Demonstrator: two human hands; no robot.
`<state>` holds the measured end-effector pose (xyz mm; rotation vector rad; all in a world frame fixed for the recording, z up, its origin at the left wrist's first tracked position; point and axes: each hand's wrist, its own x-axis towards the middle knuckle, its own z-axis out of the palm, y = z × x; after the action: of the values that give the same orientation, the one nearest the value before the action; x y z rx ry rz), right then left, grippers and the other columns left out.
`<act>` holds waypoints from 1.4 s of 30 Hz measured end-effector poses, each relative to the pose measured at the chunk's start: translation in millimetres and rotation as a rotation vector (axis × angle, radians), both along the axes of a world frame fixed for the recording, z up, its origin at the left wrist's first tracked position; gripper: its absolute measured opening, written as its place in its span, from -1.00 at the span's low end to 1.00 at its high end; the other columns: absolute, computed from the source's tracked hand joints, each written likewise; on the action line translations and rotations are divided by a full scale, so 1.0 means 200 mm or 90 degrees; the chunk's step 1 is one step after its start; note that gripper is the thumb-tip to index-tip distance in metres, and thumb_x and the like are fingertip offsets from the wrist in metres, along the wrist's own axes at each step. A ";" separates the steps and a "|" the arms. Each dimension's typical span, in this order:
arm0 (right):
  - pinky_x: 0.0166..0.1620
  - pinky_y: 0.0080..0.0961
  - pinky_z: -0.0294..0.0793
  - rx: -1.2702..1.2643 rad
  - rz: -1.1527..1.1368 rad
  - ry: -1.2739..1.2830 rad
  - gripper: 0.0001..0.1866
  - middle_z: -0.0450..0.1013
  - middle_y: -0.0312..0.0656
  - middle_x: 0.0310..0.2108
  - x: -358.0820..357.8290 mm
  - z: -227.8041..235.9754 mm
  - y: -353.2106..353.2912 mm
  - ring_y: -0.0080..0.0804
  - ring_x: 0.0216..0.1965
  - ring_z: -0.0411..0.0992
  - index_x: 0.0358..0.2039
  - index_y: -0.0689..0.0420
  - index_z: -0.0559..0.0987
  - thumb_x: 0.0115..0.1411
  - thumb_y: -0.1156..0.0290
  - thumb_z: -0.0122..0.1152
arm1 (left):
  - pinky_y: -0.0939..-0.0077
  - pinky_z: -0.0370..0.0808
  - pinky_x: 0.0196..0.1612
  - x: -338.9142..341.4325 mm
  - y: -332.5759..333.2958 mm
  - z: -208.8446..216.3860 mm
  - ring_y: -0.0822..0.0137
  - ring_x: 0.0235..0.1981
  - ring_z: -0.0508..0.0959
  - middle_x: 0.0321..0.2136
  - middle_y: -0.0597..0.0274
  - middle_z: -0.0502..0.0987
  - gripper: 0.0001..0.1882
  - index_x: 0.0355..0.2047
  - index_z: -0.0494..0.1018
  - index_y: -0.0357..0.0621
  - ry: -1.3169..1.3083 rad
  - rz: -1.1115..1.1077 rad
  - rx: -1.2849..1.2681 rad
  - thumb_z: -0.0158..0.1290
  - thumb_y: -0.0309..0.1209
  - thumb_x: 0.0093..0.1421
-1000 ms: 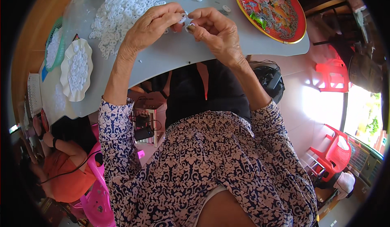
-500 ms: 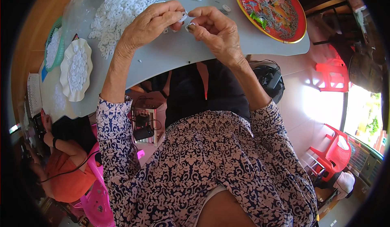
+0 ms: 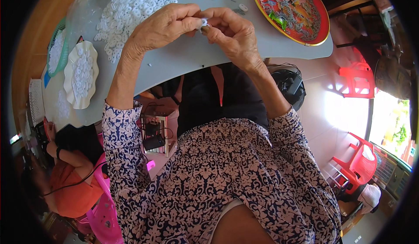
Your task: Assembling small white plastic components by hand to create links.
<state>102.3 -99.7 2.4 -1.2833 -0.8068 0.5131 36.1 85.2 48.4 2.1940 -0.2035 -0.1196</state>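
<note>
Over the grey table (image 3: pixel 174 60) my two hands meet, fingertips together. My left hand (image 3: pixel 168 26) is closed, pinching a small white oval plastic piece (image 3: pixel 204 22) between thumb and fingers. My right hand (image 3: pixel 232 33) is also closed, its thumb and forefinger pressed against that piece from the other side; whatever else it may grip is too small to make out. Behind my left hand spreads a large pile of similar white oval pieces with holes (image 3: pixel 128 12). To the right lies a round red floral tray (image 3: pixel 322 15) scattered with small metal-looking bits.
At left stand a cream scalloped dish (image 3: pixel 68 80) and a green basket (image 3: pixel 63 60), both with white pieces. A green wrapper (image 3: pixel 277 21) lies in the tray. Another person in orange (image 3: pixel 74 187) sits at lower left. Red plastic chairs (image 3: pixel 364 161) stand at right.
My left hand has shifted slightly right, closing the gap to my right hand. The white piece has moved between both hands' fingertips. My right hand stays almost in place.
</note>
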 end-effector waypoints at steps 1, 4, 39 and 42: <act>-0.35 -0.78 0.38 0.027 0.005 0.022 -0.76 0.41 -0.40 -0.48 0.00 -0.01 0.00 -0.76 -0.46 0.34 -0.14 0.19 0.46 0.15 0.55 0.11 | 0.53 0.34 -0.41 0.00 -0.01 0.00 0.47 -0.54 0.39 -0.62 0.27 0.42 -0.68 -0.46 0.39 -0.24 0.000 -0.001 0.000 -0.12 -0.20 0.22; -0.34 -0.77 0.38 0.054 -0.003 0.044 -0.77 0.42 -0.39 -0.48 0.00 0.00 0.01 -0.75 -0.46 0.34 -0.14 0.20 0.47 0.16 0.55 0.11 | 0.54 0.33 -0.42 -0.02 -0.06 -0.01 0.49 -0.55 0.37 -0.64 0.30 0.41 -0.64 -0.46 0.39 -0.24 -0.024 0.071 -0.054 -0.13 -0.17 0.23; -0.35 -0.59 0.46 -0.064 -0.030 -0.195 -0.79 0.50 -0.16 -0.49 -0.04 0.04 -0.01 -0.48 -0.42 0.51 -0.32 0.26 0.39 0.08 0.49 0.23 | 0.53 0.23 -0.51 -0.14 -0.23 -0.18 0.45 -0.61 0.19 -0.70 0.26 0.21 -0.69 -0.43 0.32 -0.31 -0.151 0.264 -0.199 -0.16 -0.25 0.24; -0.35 -0.59 0.47 -0.076 -0.041 -0.233 -0.81 0.50 -0.15 -0.49 -0.04 0.04 -0.02 -0.48 -0.41 0.51 -0.34 0.26 0.40 0.09 0.50 0.22 | 0.53 0.23 -0.51 -0.14 -0.23 -0.18 0.45 -0.61 0.20 -0.70 0.27 0.21 -0.68 -0.45 0.32 -0.31 -0.159 0.259 -0.181 -0.17 -0.25 0.24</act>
<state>93.8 -103.4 10.8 -1.5337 -1.0449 0.2796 8.4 39.7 12.5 1.9172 0.0873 0.3890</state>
